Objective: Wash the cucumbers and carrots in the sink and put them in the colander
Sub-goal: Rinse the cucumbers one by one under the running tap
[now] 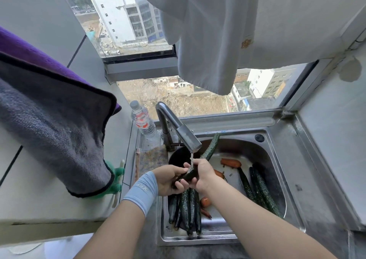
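Both hands hold one long dark green cucumber (210,148) under the running tap (186,137) over the steel sink (281,171). My left hand (171,179) grips its near end and my right hand (202,174) wraps round it just above; its far end points up to the back rim. A bundle of several cucumbers (187,209) lies below my hands. More cucumbers (261,191) rest along the right side of the basin. Carrots lie on the basin floor: one (230,162) at the back, one (206,201) near the bundle. A dark round vessel (178,157), possibly the colander, sits under the tap, mostly hidden.
A plastic water bottle (141,118) stands left of the tap. A grey and purple towel (49,124) hangs at the left over green gloves (115,179). White cloth (213,40) hangs overhead before the window. A patterned cloth (153,156) lies on the sink's left ledge.
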Demonstrator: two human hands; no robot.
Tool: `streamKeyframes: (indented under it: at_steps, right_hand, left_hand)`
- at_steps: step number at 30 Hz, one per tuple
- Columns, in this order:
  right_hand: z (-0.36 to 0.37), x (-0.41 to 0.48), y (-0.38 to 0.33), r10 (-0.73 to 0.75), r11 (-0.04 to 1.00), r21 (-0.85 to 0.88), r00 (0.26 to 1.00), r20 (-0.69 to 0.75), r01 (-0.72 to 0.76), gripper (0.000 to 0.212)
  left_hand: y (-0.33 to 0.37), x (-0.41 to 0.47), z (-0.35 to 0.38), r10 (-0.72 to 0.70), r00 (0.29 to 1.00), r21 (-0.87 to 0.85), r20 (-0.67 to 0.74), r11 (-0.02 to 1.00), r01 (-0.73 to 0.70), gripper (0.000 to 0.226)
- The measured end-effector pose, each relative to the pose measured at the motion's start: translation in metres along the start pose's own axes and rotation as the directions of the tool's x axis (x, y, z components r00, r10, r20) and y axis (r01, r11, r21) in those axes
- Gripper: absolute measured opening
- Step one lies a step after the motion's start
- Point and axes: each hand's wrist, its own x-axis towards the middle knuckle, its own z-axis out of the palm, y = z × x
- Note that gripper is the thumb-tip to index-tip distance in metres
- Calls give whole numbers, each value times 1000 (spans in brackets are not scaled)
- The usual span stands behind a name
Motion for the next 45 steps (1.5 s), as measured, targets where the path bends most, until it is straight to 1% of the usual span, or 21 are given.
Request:
streamKeyframes:
  at_steps: [1, 3, 6, 8, 9, 11, 12, 13, 15, 17, 19, 21, 23, 25, 28, 33, 36, 38, 40, 44, 45]
  right_hand:
    - [-5, 2, 0, -22, 1000, 4, 1000, -5, 22, 22]
    - [-11, 1, 0, -68, 997, 32, 997, -32, 69, 27]
    - [-12, -2, -4, -34, 999, 30, 992, -121, 38, 39]
    - [-12, -3, -3, 5, 999, -36, 983, -182, -12, 43]
    - [-12, -4, -3, 9, 998, -62, 981, -196, -21, 43]
    - [-13, -1, -3, 11, 997, -70, 983, -184, -24, 38]
    - [-13, -2, -5, 6, 997, -68, 983, -181, -19, 35]
    - [-14, -4, -9, -2, 998, -69, 978, -207, -13, 30]
    - [-16, -4, -17, -28, 997, -73, 967, -252, 10, 21]
    - [-15, -3, -21, -28, 997, -77, 965, -259, 8, 24]
    - [-9, -5, -21, 9, 999, -44, 975, -224, -20, 30]
    - [-3, -2, -19, 18, 999, -42, 988, -156, -25, 37]
    - [0, -7, -18, 37, 996, -73, 995, -98, -44, 32]
    - [0, -8, -14, 48, 992, -114, 998, -44, -52, 18]
    - [-1, -6, -8, 40, 983, -179, 999, 4, -38, 17]
    - [3, 9, 3, -8, 992, -128, 999, 53, 15, 48]
    - [5, 9, 5, -54, 998, -39, 999, -2, 54, 51]
    - [9, 6, 8, -65, 996, -69, 998, -23, 64, 56]
    - [12, 8, 12, -72, 991, -111, 997, -29, 68, 61]
    - [15, 14, 22, -95, 981, -172, 995, -39, 87, 50]
    - [15, 10, 24, -101, 976, -195, 995, -22, 95, 46]
  left_hand:
    - [0, -1, 1, -4, 999, -17, 44, 1000, 5, 6]
    - [0, -2, 3, -19, 995, -6, 95, 1000, 20, 21]
    - [3, 3, 6, -65, 995, 207, 78, 977, 47, 36]
    - [4, 7, 10, -71, 997, 354, -14, 932, 72, 41]
    - [5, 8, 13, -46, 993, 396, -110, 914, 86, 42]
    - [7, 12, 19, 108, 937, 482, -332, 874, 70, 39]
    - [8, 15, 21, 205, 904, 531, -376, 847, 29, 36]
    - [9, 17, 25, 267, 892, 556, -366, 831, -21, 31]
    - [10, 19, 32, 299, 919, 540, -258, 833, -119, 21]
    - [10, 20, 37, 263, 946, 549, -189, 827, -120, 18]
    - [11, 22, 39, 240, 955, 604, -175, 792, -88, 19]
    - [16, 24, 36, 225, 956, 651, -190, 757, -49, 16]
    - [21, 19, 31, 213, 948, 677, -235, 736, 3, 9]
    - [26, 12, 26, 193, 948, 654, -252, 756, 20, 11]
    - [28, 2, 19, 134, 954, 567, -269, 823, 45, 16]
    - [26, -6, 15, 68, 940, 493, -334, 863, 113, 23]
    - [20, -4, 15, 164, 910, 620, -380, 775, 119, 34]
    - [19, -3, 10, 195, 906, 737, -376, 655, 165, 42]
    - [18, -4, 7, 171, 918, 815, -359, 537, 218, 42]
    - [11, 1, 2, 168, 938, 843, -304, 507, 182, 21]
    - [8, 4, 1, 185, 942, 837, -279, 528, 145, 19]
